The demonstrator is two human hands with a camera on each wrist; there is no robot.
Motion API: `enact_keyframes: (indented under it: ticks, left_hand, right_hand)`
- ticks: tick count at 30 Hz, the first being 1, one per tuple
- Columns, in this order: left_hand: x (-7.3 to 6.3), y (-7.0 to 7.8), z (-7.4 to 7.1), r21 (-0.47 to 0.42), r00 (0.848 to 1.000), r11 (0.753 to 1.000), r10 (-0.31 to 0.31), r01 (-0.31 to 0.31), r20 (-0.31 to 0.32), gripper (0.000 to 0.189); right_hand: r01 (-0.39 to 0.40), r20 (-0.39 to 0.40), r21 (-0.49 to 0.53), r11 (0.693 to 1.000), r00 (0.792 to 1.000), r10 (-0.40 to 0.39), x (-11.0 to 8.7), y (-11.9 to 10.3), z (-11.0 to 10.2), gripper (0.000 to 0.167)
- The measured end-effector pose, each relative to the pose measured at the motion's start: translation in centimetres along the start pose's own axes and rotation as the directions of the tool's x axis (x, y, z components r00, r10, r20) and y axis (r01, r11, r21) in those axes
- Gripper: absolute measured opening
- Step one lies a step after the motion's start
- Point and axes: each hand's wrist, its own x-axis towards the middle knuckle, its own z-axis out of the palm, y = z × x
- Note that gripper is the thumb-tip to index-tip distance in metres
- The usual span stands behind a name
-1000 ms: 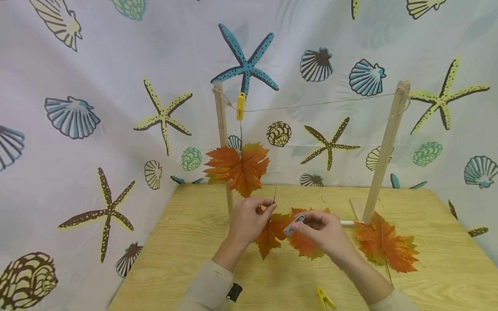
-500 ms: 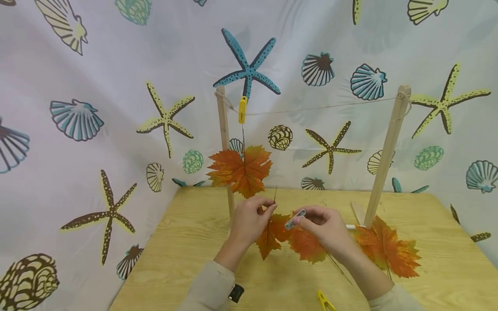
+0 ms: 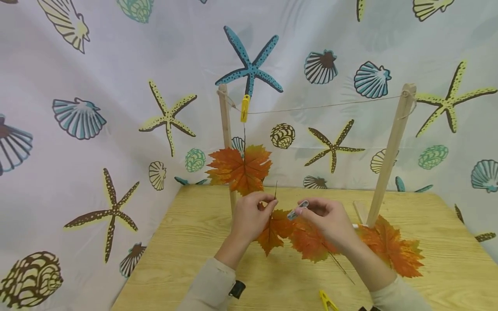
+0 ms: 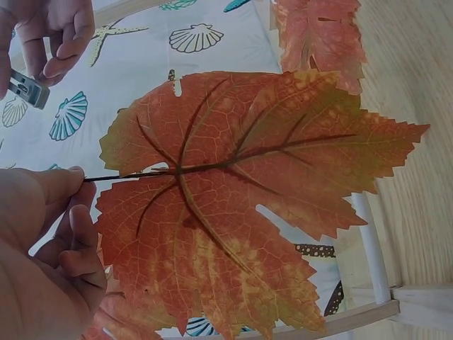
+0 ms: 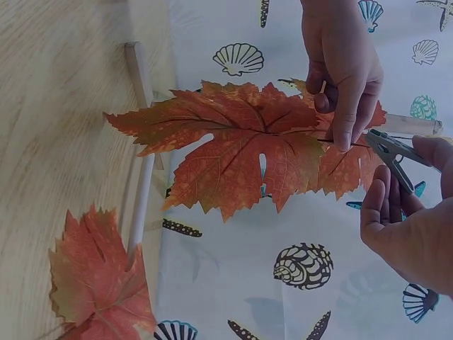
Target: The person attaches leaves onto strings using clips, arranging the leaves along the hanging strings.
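Observation:
My left hand [image 3: 249, 218] pinches the thin dark stem [image 4: 117, 178] of an orange maple leaf [image 4: 233, 191] between thumb and forefinger. The blade hangs below the fingers in the head view, stem end pointing up. To its right, my right hand [image 3: 330, 222] holds a grey clothespin [image 5: 393, 152] between thumb and fingers. In the right wrist view the clothespin's tip is right at the stem's end, beside the left fingertips. Behind the left hand, another maple leaf [image 3: 243, 168] hangs by its stem from a yellow clothespin [image 3: 244, 109] on the string [image 3: 323, 106].
The string runs between a left wooden post [image 3: 225, 116] and a right wooden post [image 3: 391, 155]. Two more maple leaves, one in the middle [image 3: 309, 242] and one at right [image 3: 391, 248], lie on the table [image 3: 179, 255]. A yellow clothespin [image 3: 327, 301] lies at the front edge.
My right hand has risen slightly with the grey clothespin. The left hand keeps its pinch on the stem and has barely moved. The head view has shifted a little.

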Motion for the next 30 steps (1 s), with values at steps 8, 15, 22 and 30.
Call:
enact_keyframes:
  ticks: [8,15,22,30]
  left_hand:
    - [0.6,0.6,-0.4,0.01,1.0,1.0,-0.017,0.017,0.001,0.017]
    - [1.7,0.9,-0.8,0.024,0.999,1.0,-0.009,0.01,-0.04,0.015]
    - [2.1,1.2,-1.2,0.064,0.998,0.997,0.034,-0.031,-0.052,0.015]
    - [2.4,1.5,-1.6,0.047,0.999,0.999,0.009,-0.008,-0.041,0.017]
  right_hand:
    - [0.025,-0.008,-0.053,0.998,1.0,-0.025,0.9,-1.2,-0.1,0.033]
    - [0.037,-0.02,-0.097,0.995,0.999,-0.04,1.7,-2.8,-0.2,0.033]
    - [0.064,-0.019,-0.114,0.991,0.998,-0.067,2.2,-3.7,-0.4,0.033]
    - [0.055,-0.008,-0.12,0.991,0.998,-0.056,2.9,-3.8,-0.7,0.036]
